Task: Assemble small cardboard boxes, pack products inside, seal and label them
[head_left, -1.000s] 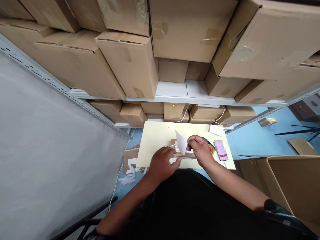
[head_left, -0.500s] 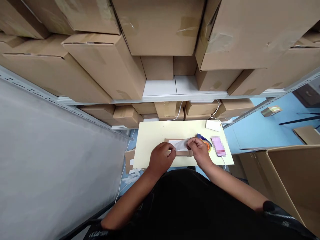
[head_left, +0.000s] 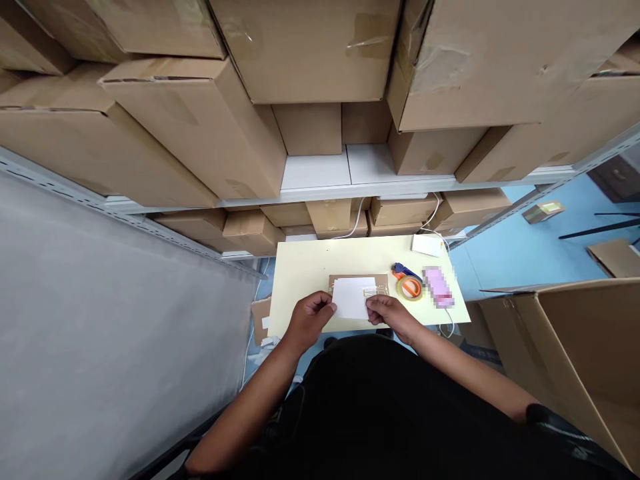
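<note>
White rectangular paper label (head_left: 353,297) sits pinched between both hands, held flat over a small flat brown cardboard parcel (head_left: 358,283) that lies on the pale yellow table (head_left: 310,267), just beyond the fingertips. My left hand (head_left: 310,318) is closed on the label's left edge, thumb on top; my right hand (head_left: 387,311) is clamped on its right edge. A strip of clear tape seems to cross the parcel beside the right thumb, though it is too small to be sure.

Further out from the right hand lie an orange-and-blue tape dispenser (head_left: 409,285) and, just past it, a pink phone (head_left: 437,287) on a white cable. A white charger block (head_left: 427,245) rests near the table's far edge. Stacked brown cardboard cartons (head_left: 200,127) fill the shelves above.

I judge the step in hand to be positioning the label on the parcel. The next move, as I read it, calls for lining up the edges squarely, lowering evenly, then pressing down without creasing.
</note>
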A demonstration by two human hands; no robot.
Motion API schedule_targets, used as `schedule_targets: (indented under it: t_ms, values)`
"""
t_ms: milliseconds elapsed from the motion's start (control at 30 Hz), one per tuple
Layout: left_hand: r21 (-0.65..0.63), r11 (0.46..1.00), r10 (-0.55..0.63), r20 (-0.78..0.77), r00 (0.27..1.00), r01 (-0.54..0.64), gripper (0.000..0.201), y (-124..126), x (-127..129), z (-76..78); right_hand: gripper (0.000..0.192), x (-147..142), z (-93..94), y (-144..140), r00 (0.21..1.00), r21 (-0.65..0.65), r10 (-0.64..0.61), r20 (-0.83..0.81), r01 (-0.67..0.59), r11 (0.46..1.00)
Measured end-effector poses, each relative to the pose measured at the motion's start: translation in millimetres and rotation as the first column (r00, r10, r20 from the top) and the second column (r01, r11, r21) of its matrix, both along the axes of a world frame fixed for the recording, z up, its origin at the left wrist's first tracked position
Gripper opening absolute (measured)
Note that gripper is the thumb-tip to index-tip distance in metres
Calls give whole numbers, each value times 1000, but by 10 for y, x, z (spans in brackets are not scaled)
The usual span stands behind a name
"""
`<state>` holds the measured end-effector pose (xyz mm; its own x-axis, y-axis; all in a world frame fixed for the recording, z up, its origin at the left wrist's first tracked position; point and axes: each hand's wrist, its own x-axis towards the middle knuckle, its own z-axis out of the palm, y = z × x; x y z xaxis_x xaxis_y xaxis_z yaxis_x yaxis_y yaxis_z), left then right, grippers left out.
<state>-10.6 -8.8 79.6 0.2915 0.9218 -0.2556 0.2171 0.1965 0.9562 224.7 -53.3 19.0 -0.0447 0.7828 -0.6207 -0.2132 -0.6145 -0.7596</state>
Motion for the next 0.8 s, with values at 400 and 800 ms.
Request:
schedule_targets:
  t_ms: [400,800]
  values:
    - [-55,995,81,-73,994,-85,25,163,-12,-295,21,84,-93,89,987,114,-115,113,102,988]
    - [-176,984,45,140,989,-20,28,160,229,-91,41,61,-146,89,994,-85,41,-101,-50,995]
